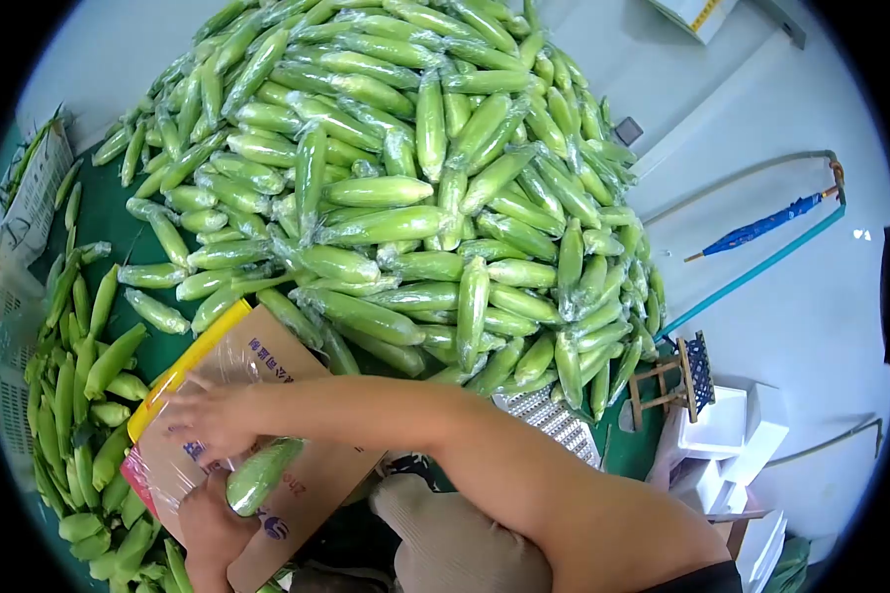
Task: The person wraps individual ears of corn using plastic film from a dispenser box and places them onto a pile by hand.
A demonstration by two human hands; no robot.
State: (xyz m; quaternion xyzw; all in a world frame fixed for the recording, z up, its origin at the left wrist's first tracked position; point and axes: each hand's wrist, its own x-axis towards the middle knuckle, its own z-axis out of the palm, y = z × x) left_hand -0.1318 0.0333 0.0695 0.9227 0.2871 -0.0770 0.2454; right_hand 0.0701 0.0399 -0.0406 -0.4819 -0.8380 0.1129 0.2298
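Note:
My left hand (211, 519) grips a green ear of corn (257, 479), which has a shiny plastic film over its husk. The ear is tilted above a brown cardboard sheet (292, 381) printed with purple and red characters. Across from the right reaches my right arm, its hand (213, 420) over the cardboard with fingers spread. Those fingers are close to a yellow strip (190, 368) along the cardboard's far left edge. Clear film seems to cover part of the cardboard. Whether the right fingers touch that film I cannot tell.
A large heap of film-wrapped corn (396, 217) rises ahead. Unwrapped ears (74, 395) lie at the left beside a white crate (10, 366). To the right are a small wooden stool (667, 385), white foam boxes (712, 425) and a folded blue umbrella (766, 227).

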